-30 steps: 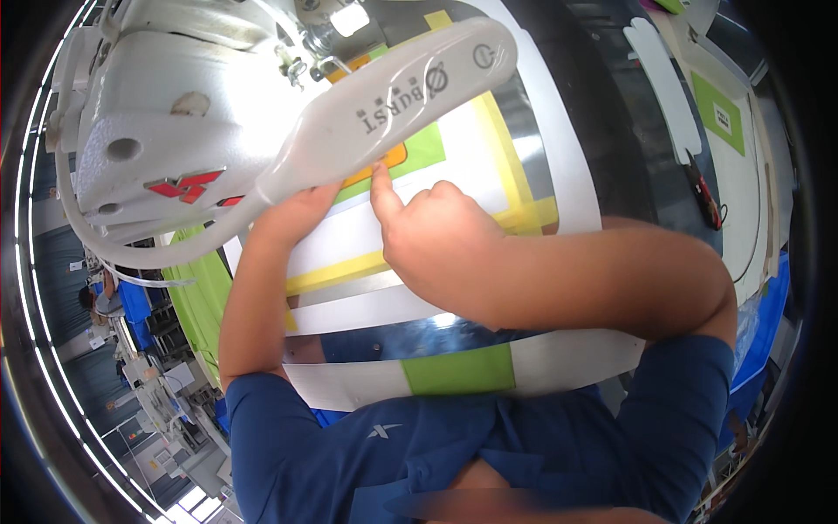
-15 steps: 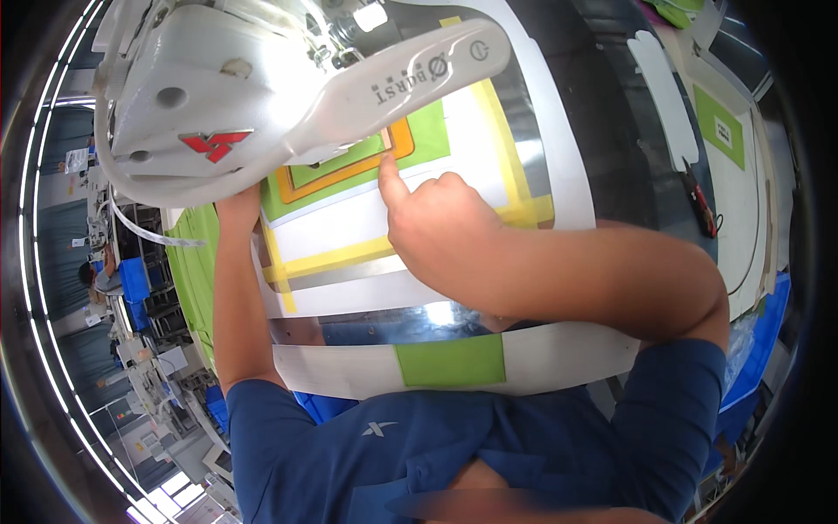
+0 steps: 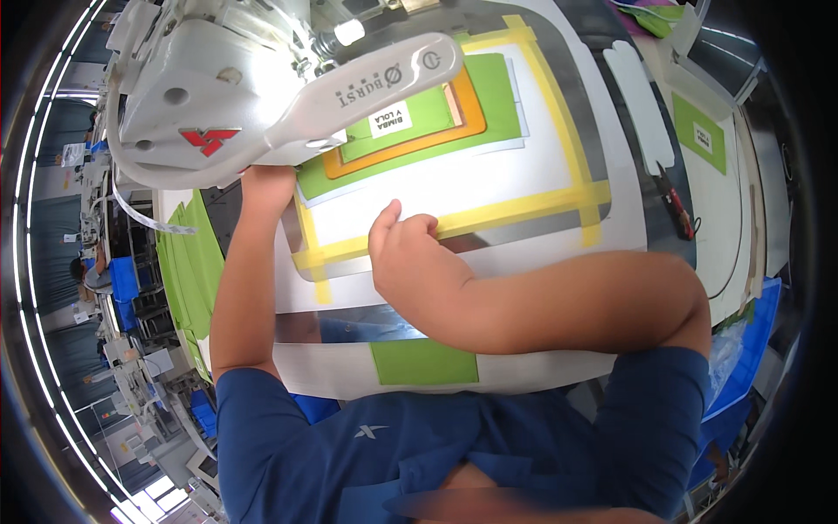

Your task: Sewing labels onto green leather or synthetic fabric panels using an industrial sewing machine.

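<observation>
A white sewing machine head (image 3: 201, 105) with a long white bar (image 3: 323, 113) overhangs a white board (image 3: 445, 183) edged with yellow tape (image 3: 567, 148). On the board lie a green sheet (image 3: 500, 105) and a smaller green piece (image 3: 419, 124) with a white label, framed in orange (image 3: 470, 112). My left hand (image 3: 267, 182) is at the board's left side beside the machine head; its fingertips are hidden. My right hand (image 3: 408, 249) rests over the board's lower tape band, index finger raised and apart, other fingers curled, holding nothing visible.
Green sheets (image 3: 183, 279) are stacked at the left. At the right are a white strip (image 3: 639, 105), red-handled scissors (image 3: 679, 210), another green piece (image 3: 698, 131) and a blue bin (image 3: 742, 349). Far left, a person (image 3: 92, 275) is among machines and blue bins.
The board and its layered pieces have shifted up and to the right, revealing the white label. My right hand has drawn down off the orange frame; my left hand has moved leftward.
</observation>
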{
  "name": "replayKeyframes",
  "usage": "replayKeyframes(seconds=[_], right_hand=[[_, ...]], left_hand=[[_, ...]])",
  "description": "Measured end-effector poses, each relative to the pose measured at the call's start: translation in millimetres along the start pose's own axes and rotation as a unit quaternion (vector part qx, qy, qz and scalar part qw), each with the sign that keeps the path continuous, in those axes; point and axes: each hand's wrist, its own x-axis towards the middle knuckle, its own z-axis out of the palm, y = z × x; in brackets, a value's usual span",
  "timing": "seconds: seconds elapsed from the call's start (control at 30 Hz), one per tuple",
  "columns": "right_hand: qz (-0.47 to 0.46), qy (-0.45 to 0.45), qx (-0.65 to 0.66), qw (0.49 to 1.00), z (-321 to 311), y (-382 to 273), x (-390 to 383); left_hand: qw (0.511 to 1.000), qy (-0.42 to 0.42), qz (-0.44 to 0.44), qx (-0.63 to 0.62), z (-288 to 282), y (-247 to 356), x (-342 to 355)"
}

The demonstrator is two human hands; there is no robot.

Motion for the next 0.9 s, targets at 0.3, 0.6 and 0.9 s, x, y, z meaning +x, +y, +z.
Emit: replayKeyframes(seconds=[0.3, 0.6, 0.9], right_hand=[[0.008, -0.001, -0.027, 1.0, 5, -7, 5], [0.011, -0.023, -0.026, 0.999, 13, -11, 5], [-0.006, -0.016, -0.029, 0.999, 13, -10, 7]], left_hand=[[0.989, 0.019, 0.036, -0.143, 3, 27, -14], [0.982, 0.053, -0.016, 0.179, -63, -65, -42], [0.996, -0.076, 0.023, -0.026, -26, 20, -23]])
